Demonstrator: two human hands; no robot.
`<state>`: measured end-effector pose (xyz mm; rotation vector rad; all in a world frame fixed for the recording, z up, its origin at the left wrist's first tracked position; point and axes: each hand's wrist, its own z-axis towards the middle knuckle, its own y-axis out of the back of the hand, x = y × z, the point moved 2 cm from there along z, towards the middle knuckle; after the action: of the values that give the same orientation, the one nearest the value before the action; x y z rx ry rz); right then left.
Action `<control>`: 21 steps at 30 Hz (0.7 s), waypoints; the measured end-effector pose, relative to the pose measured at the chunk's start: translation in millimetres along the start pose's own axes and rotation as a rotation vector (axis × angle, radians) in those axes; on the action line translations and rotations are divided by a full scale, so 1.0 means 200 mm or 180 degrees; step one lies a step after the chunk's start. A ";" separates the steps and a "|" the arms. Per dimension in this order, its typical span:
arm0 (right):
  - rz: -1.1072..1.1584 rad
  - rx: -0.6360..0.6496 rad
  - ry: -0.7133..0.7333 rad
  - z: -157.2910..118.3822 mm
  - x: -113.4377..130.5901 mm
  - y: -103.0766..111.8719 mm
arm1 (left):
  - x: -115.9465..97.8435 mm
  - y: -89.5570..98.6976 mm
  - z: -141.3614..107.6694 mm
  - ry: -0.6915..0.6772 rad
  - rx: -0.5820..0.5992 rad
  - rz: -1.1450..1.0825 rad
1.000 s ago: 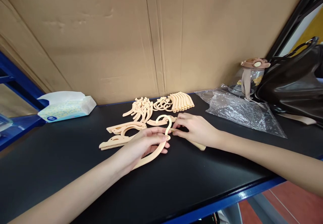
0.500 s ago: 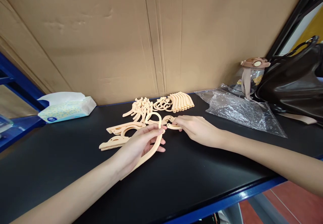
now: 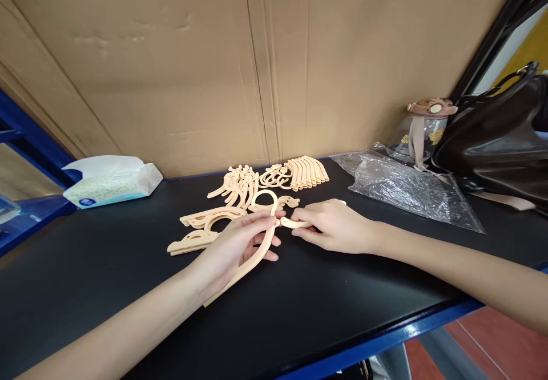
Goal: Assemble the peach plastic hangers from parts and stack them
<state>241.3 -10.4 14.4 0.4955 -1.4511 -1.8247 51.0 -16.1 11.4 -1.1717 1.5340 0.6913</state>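
Closed around a curved beige hanger arm [image 3: 257, 261], my left hand [image 3: 234, 242] pinches its upper end between thumb and fingers. A beige hanger hook [image 3: 274, 198] meets that end and curls up above the thumb. My right hand [image 3: 340, 226] grips a second hanger arm [image 3: 293, 223], mostly hidden by the fingers. Its rounded end, with a small hole, points left and sits close beside the pinched joint; I cannot tell whether they touch. Just behind the hands lies a flat, wavy beige piece [image 3: 289, 201] with holes.
More flat beige pieces [image 3: 194, 243] lie left of my left hand. Farther back are a pile of small parts [image 3: 240, 183], loose hooks [image 3: 276, 176] and a row of curved arms [image 3: 308, 172]. A tissue pack [image 3: 113, 183], plastic bag [image 3: 402, 183], bottle [image 3: 432, 129] and dark bag [image 3: 496, 146] stand around.
My right hand has turned and lowered slightly, so the hanger arm's end now points at the joint in my left hand. The hook has tilted a little to the right.
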 end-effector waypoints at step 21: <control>-0.0360 -0.0020 0.0191 -0.01 0.01 0.00 | -0.02 0.01 -0.02 0.0141 0.0306 0.0460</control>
<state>242.2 -12.6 14.2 0.6353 -1.4016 -1.8854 46.8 -17.9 17.1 -1.0177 1.6830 0.6829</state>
